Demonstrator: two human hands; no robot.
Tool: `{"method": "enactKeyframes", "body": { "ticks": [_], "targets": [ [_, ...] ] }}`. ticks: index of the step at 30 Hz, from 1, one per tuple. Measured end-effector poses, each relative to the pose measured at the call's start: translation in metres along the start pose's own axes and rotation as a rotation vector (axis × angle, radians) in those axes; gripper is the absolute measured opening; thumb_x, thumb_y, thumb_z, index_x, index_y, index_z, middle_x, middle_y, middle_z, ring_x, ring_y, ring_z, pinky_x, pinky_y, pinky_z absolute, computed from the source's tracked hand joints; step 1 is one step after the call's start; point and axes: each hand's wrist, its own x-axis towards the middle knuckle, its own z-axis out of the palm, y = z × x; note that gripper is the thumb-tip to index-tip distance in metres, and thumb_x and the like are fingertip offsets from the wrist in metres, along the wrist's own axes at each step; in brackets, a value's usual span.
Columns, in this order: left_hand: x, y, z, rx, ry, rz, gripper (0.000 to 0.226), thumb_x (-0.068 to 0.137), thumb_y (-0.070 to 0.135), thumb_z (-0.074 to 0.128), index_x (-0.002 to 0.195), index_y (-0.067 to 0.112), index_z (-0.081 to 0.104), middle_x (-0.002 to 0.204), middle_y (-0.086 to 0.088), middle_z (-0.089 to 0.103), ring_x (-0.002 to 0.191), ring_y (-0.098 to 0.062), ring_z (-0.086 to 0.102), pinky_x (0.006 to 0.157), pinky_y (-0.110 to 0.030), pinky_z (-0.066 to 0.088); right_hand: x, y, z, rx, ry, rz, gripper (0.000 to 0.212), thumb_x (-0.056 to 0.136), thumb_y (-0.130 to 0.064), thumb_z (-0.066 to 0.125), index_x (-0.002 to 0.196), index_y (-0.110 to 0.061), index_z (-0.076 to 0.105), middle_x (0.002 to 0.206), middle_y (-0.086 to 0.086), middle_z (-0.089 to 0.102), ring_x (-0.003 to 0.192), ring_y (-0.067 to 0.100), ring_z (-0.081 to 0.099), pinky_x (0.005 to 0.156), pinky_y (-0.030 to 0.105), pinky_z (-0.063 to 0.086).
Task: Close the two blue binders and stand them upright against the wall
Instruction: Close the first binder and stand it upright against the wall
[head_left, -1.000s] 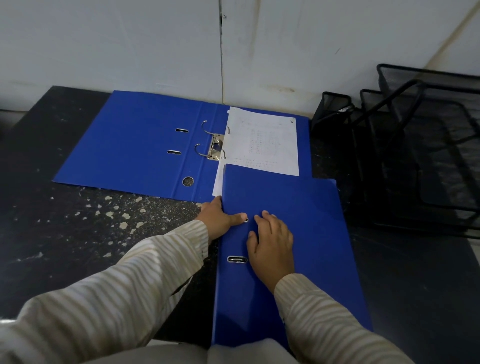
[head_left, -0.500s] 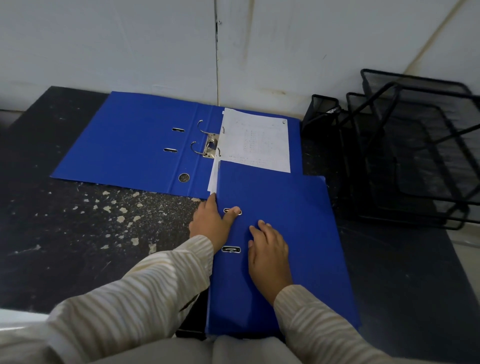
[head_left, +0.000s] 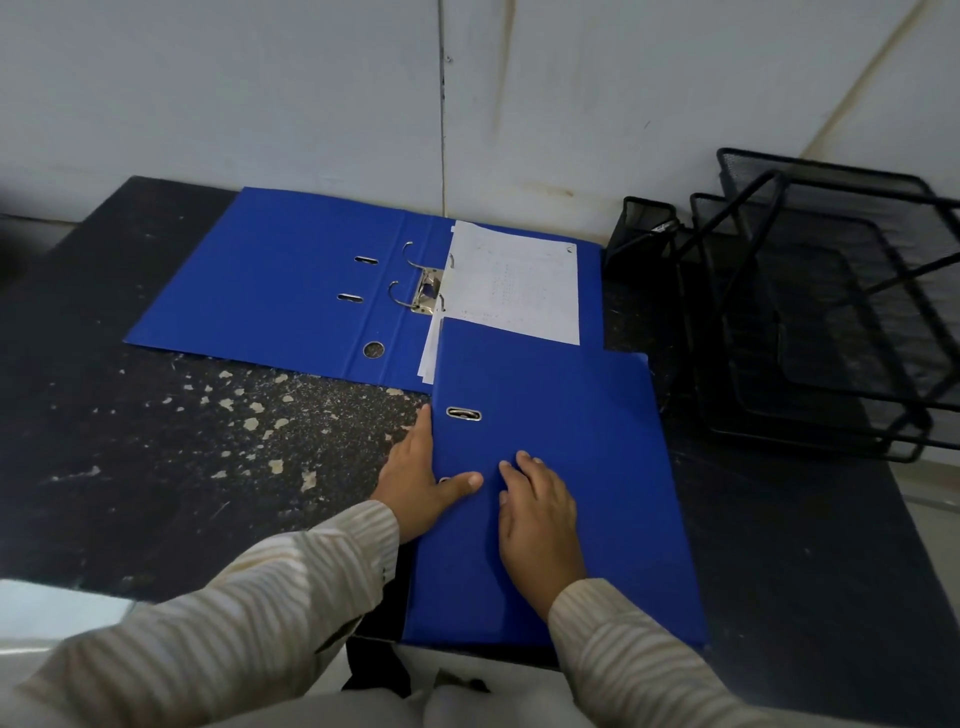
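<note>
The near binder (head_left: 561, 415) lies closed and flat on the table (head_left: 156, 467), its spine to the left and its near end at the table's near edge. The left hand (head_left: 415, 478) clasps the spine edge: the thumb lies across the cover beside the lower slot, and the fingers run along the spine side, though whether they reach under it is hard to tell from here. The right hand (head_left: 540, 514) rests flat on the cover just right of the thumb, fingers straight and pointing far, grasping nothing. The far binder (head_left: 270, 280) lies open and flat, its far edge against the wall (head_left: 260, 93), with its rings (head_left: 426, 291) standing open in the middle and paper (head_left: 519, 286) on its right half. The near binder's far end overlaps the paper and the right half of the far binder. At right, near the wall, stand a black mesh cup (head_left: 644, 223) and mesh trays (head_left: 831, 312).
</note>
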Motion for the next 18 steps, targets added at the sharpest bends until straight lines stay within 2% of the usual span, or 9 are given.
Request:
{"method": "enactKeyframes", "body": {
  "ticks": [5, 9, 12, 14, 16, 18],
  "targets": [
    [-0.001, 0.004, 0.005, 0.142, 0.082, -0.047, 0.111, 0.073, 0.052, 0.073, 0.153, 0.024, 0.002, 0.152, 0.000, 0.035, 0.137, -0.025, 0.038, 0.110, -0.050, 0.037, 0.001, -0.001, -0.003, -0.044, -0.017, -0.001, 0.042, 0.100, -0.027, 0.030, 0.141, -0.019, 0.036, 0.154, 0.002, 0.027, 0.143, 0.021, 0.019, 0.115, 0.035, 0.015],
    [-0.004, 0.005, 0.007, 0.198, 0.125, -0.057, 0.110, 0.069, 0.060, 0.070, 0.152, 0.029, 0.006, 0.149, 0.002, 0.041, 0.133, -0.025, 0.041, 0.108, -0.050, 0.038, 0.000, -0.005, -0.008, -0.117, -0.034, 0.006, 0.043, 0.100, -0.029, 0.029, 0.142, -0.021, 0.033, 0.155, 0.001, 0.026, 0.142, 0.021, 0.020, 0.113, 0.038, 0.020],
    [-0.006, 0.005, 0.009, 0.191, 0.148, -0.093, 0.108, 0.070, 0.061, 0.069, 0.153, 0.025, 0.009, 0.151, -0.001, 0.037, 0.137, -0.027, 0.035, 0.110, -0.049, 0.037, -0.003, -0.009, -0.010, -0.159, -0.053, 0.029, 0.045, 0.099, -0.031, 0.029, 0.143, -0.024, 0.028, 0.156, 0.000, 0.023, 0.141, 0.022, 0.021, 0.110, 0.040, 0.024],
    [-0.010, 0.005, 0.011, 0.151, 0.170, -0.135, 0.098, 0.070, 0.060, 0.069, 0.149, 0.022, 0.024, 0.141, -0.004, 0.045, 0.131, -0.027, 0.041, 0.107, -0.048, 0.041, -0.006, -0.011, -0.011, -0.171, -0.070, 0.046, 0.046, 0.099, -0.033, 0.028, 0.144, -0.026, 0.024, 0.156, 0.000, 0.021, 0.141, 0.023, 0.020, 0.109, 0.042, 0.025],
    [-0.016, 0.006, 0.014, 0.119, 0.205, -0.176, 0.080, 0.071, 0.061, 0.068, 0.136, 0.022, 0.042, 0.129, -0.004, 0.052, 0.121, -0.027, 0.049, 0.101, -0.045, 0.046, -0.009, -0.014, -0.013, -0.175, -0.088, 0.070, 0.048, 0.099, -0.035, 0.028, 0.145, -0.026, 0.022, 0.156, 0.000, 0.020, 0.141, 0.024, 0.020, 0.109, 0.043, 0.025],
    [-0.024, 0.006, 0.019, 0.121, 0.236, -0.219, 0.070, 0.075, 0.060, 0.065, 0.129, 0.019, 0.050, 0.125, -0.006, 0.052, 0.116, -0.027, 0.051, 0.099, -0.044, 0.047, -0.013, -0.017, -0.014, -0.177, -0.105, 0.096, 0.049, 0.098, -0.037, 0.030, 0.145, -0.025, 0.022, 0.156, 0.001, 0.019, 0.140, 0.025, 0.020, 0.108, 0.044, 0.025]
  ]
}}
